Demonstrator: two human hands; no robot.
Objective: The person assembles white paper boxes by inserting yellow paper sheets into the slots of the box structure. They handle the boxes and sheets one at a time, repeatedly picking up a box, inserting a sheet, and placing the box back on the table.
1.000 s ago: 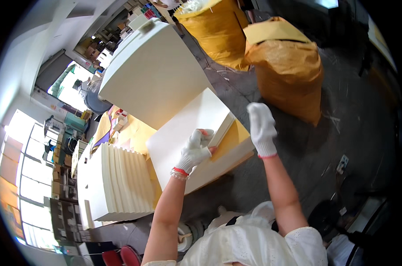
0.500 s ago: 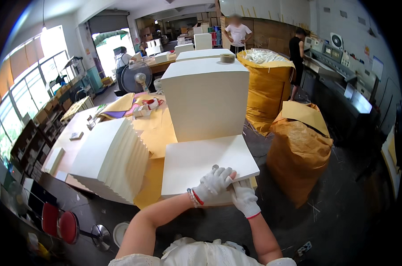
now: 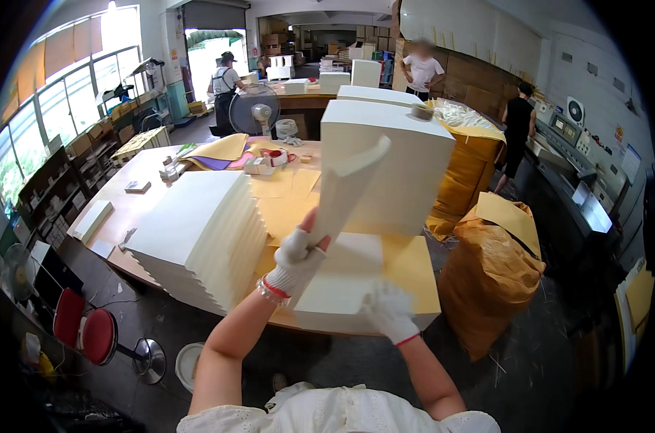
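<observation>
"Taking the tall stack of white paper point(image 3: 428, 169) as our landmark, what's farthest left?"

"A red stool point(image 3: 100, 338), well apart from the tall stack and nearer the person. Next, left of the tall stack, there's bare wood of the table point(image 3: 141, 166), then a stepped stack point(image 3: 204, 216) of white paper with ridged edges."

"And the left hand point(image 3: 295, 257)?"

"It's gloved, in front of the tall stack and toward its left side, with thumb and fingers pinching the lower end of a white sheaf point(image 3: 352, 184)."

"Where's the sheaf exactly?"

"Raised and bent, in front of the tall stack, hiding part of its near face. I can't tell how many sheets it has. Below it, a low pile point(image 3: 345, 278) sits before the tall stack."

"The right hand point(image 3: 389, 310)?"

"In front of the tall stack, at the low pile's near edge. It's blurred, so I can't tell whether it's spread or closed, or touching. A yellow sheet point(image 3: 410, 270) shows just beyond it."

"Farthest right?"

"An orange sack point(image 3: 490, 285), right of the tall stack and nearer the person."
</observation>
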